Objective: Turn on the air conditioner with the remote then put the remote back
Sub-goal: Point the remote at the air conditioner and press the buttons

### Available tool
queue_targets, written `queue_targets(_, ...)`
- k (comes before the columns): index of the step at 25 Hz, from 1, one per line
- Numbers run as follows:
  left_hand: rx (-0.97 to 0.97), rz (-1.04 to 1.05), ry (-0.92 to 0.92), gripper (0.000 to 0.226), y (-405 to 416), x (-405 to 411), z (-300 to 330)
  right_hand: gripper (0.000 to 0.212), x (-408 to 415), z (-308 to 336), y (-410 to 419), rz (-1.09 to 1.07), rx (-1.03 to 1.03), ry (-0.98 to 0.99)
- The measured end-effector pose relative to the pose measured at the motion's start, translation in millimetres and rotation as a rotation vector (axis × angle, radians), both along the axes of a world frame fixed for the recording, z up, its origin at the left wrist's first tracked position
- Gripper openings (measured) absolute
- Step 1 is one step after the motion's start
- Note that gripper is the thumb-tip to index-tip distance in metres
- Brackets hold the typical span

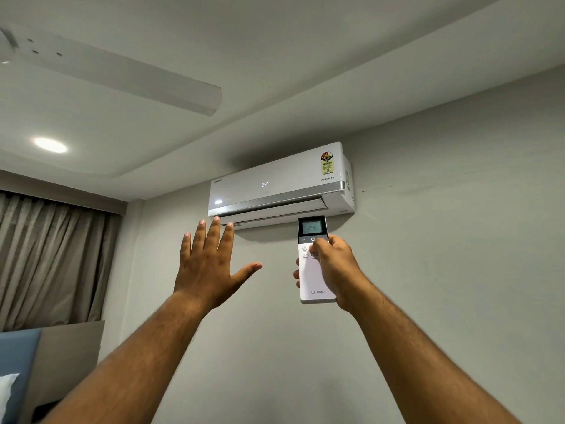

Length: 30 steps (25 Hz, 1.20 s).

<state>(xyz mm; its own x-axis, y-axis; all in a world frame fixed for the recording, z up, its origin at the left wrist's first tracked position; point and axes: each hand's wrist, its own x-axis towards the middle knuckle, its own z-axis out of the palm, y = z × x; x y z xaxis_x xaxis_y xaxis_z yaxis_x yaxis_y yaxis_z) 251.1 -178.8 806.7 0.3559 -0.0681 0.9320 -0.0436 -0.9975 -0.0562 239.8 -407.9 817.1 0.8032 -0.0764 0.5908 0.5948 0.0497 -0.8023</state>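
A white wall-mounted air conditioner (279,186) hangs high on the grey wall, its front panel showing a lit "24" and its lower flap slightly open. My right hand (334,264) holds a white remote (313,280) upright below the unit's right half, thumb resting on the buttons under the power key. The remote's small screen also reads 24. My left hand (211,264) is raised with fingers spread, palm toward the wall, fingertips just under the unit's left end and holding nothing.
A white ceiling fan blade (122,75) stretches across the upper left, with a round ceiling light (50,145) below it. Beige curtains (52,258) hang at the left. A blue pillow and headboard (18,371) sit in the lower left corner.
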Motion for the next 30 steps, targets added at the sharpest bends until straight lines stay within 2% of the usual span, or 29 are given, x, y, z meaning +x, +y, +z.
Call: queue_targets(30, -0.008, 0.008, 0.014, 0.112, 4.6, 0.4, -8.0, 0.026, 0.7, -2.1, 5.0, 0.018, -0.011, 0.023)
